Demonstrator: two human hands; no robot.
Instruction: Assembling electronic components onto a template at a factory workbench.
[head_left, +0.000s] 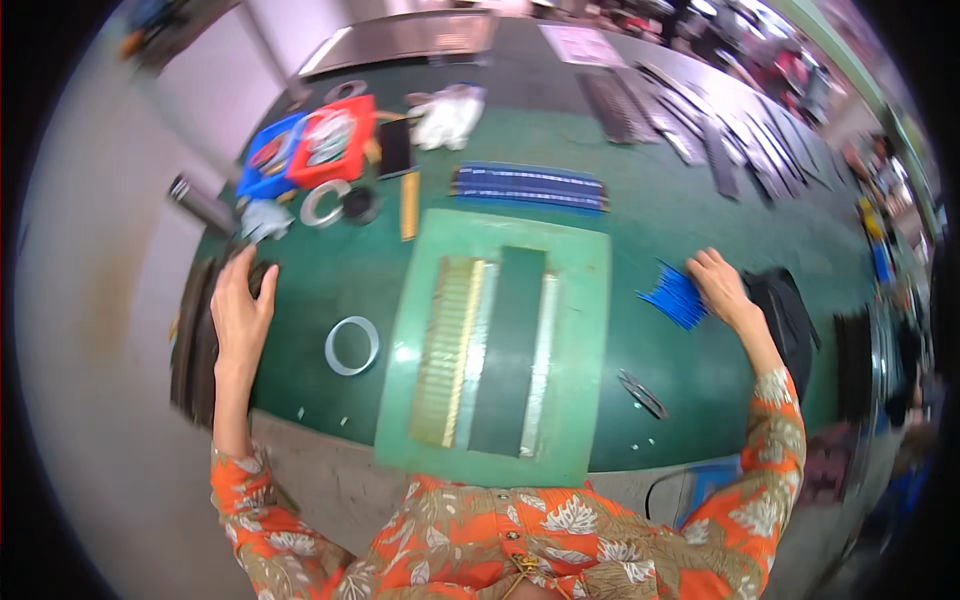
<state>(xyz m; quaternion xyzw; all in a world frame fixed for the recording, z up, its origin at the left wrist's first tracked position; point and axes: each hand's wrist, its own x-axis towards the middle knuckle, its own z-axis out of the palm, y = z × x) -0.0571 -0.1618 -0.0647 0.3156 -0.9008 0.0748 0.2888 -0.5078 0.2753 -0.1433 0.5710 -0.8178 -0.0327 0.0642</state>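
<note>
My left hand (243, 310) is at the table's left edge, thumb and fingers apart, holding nothing I can see. Right beside it stands a stack of long dark brown pieces (200, 345). On the right, my right hand (722, 288) has its bent fingers at the end of a bundle of short blue wires (674, 296); the thumb is partly hidden. Between the hands lies a light green board (580, 330). On it are a yellowish ribbed strip panel (437, 350), a dark green strip (508, 350) and pale narrow strips (540, 365).
A tape roll (352, 346) lies left of the board, thread snips (641, 394) right of it. Beyond are a dark blue strip panel (530, 187), a yellow ruler (409, 206), red (354, 115) and blue bins (262, 185), and dark metal strips (718, 155). A black bag (785, 320) sits at right.
</note>
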